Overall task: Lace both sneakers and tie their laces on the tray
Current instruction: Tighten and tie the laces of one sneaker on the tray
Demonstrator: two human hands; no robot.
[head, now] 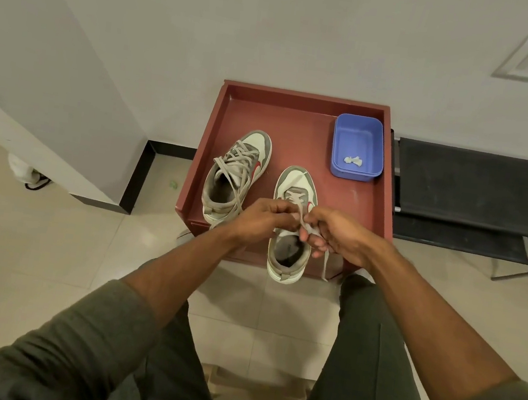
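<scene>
Two grey-and-white sneakers stand on a reddish-brown tray (302, 104). The left sneaker (235, 176) has laces threaded through its eyelets, with loose ends trailing over its opening. The right sneaker (289, 240) sits at the tray's front edge, heel overhanging it. Over its middle, my left hand (267, 217) and my right hand (335, 232) meet, each pinching a strand of its grey lace (300, 216). One lace end (325, 265) hangs down below my right hand. The hands hide the eyelets underneath.
A blue plastic tub (358, 148) with a small scrap inside sits at the tray's back right corner. A black folding stand (478, 194) is right of the tray. White walls rise behind and at the left. My knees flank a tiled floor.
</scene>
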